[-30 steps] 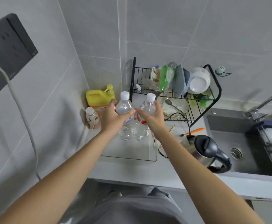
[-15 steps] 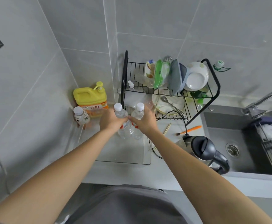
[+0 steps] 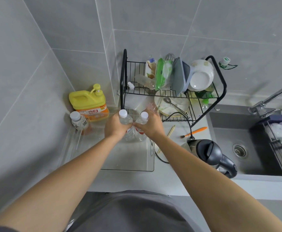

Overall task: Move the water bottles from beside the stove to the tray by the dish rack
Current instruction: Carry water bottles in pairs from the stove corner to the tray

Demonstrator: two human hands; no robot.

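Note:
Two clear water bottles with white caps stand side by side at the back of a clear tray [image 3: 133, 164] left of the black dish rack [image 3: 170, 96]. My left hand [image 3: 116, 126] grips the left bottle [image 3: 124, 118] near its neck. My right hand [image 3: 151, 125] grips the right bottle [image 3: 142, 118] the same way. The bottles' lower parts show beneath my hands, their bases close to or on the tray floor; contact cannot be told.
A yellow detergent jug [image 3: 88, 102] and a small white-capped drink bottle [image 3: 78, 120] stand in the left corner. An electric kettle [image 3: 207, 153], chopsticks [image 3: 170, 131] and an orange brush [image 3: 195, 131] lie to the right, then the sink [image 3: 234, 144] and faucet [image 3: 274, 96].
Both hands have lowered the two bottles down into the tray beside the rack. My view has tilted down and shifted right, so the dark wall unit has left the frame.

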